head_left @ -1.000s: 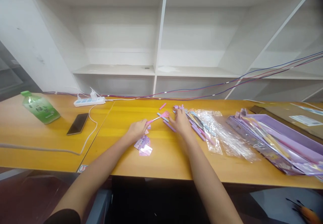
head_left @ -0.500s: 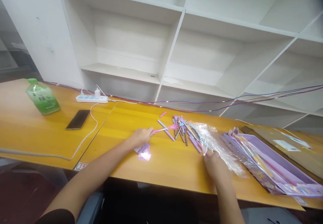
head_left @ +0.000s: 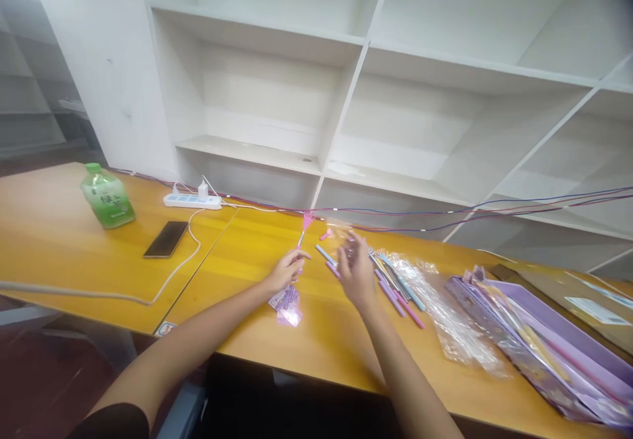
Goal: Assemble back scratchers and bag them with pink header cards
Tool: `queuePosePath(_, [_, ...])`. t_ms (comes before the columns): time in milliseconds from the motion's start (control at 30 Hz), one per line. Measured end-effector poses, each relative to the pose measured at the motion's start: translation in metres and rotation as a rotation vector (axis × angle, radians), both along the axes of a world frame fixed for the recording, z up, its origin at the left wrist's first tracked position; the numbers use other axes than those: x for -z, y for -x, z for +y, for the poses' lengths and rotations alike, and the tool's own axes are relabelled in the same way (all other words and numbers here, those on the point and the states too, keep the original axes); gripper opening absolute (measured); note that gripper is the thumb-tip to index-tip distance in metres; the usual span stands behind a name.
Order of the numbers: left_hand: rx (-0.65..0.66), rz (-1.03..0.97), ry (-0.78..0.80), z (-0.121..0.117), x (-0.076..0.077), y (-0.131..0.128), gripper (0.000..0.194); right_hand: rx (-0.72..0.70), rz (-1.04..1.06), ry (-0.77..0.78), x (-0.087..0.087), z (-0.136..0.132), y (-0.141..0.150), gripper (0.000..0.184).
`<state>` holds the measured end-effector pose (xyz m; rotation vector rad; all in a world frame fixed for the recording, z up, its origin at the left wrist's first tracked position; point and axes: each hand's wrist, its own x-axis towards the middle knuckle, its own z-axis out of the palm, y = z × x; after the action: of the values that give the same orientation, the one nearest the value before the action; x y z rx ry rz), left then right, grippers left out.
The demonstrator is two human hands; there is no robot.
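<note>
My left hand (head_left: 287, 271) is closed around the lower handle of a pink back scratcher (head_left: 307, 220), whose hand-shaped head points up and away from me; the index finger sticks out. My right hand (head_left: 357, 271), slightly blurred, is raised with curled fingers over the left part of a pile of back scratchers (head_left: 395, 284). A thin clear plastic bag (head_left: 337, 228) shows at its fingertips, hard to make out. The pile has pink, purple, blue and grey handles, and my right hand covers some heads. Below my left hand lies a shiny purple printed packet (head_left: 287, 308).
A crumpled clear plastic wrap (head_left: 445, 314) lies right of the pile. Farther right are an open purple box (head_left: 534, 333) and flat cardboard (head_left: 578, 294). At left stand a green bottle (head_left: 107, 196), a phone (head_left: 166, 239) and a power strip (head_left: 192, 200). Cables run along the shelf.
My left hand has swung the pink back scratcher from pointing right to pointing away from me. My right hand has moved left and up, from the pile's near right side to above its left part.
</note>
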<state>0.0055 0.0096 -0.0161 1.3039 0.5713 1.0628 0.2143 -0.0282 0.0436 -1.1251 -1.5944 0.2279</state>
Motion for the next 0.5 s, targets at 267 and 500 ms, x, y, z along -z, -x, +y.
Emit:
queuePosePath(267, [-0.202, -0.059, 0.019, 0.009, 0.006, 0.001, 0.064, -0.336, -0.019, 0.063, 0.060, 0.015, 0.070, 0.025])
queuePosePath(500, [-0.281, -0.081, 0.044, 0.002, -0.006, -0.001, 0.059, -0.400, 0.220, 0.292, 0.059, 0.019, 0.041, 0.029])
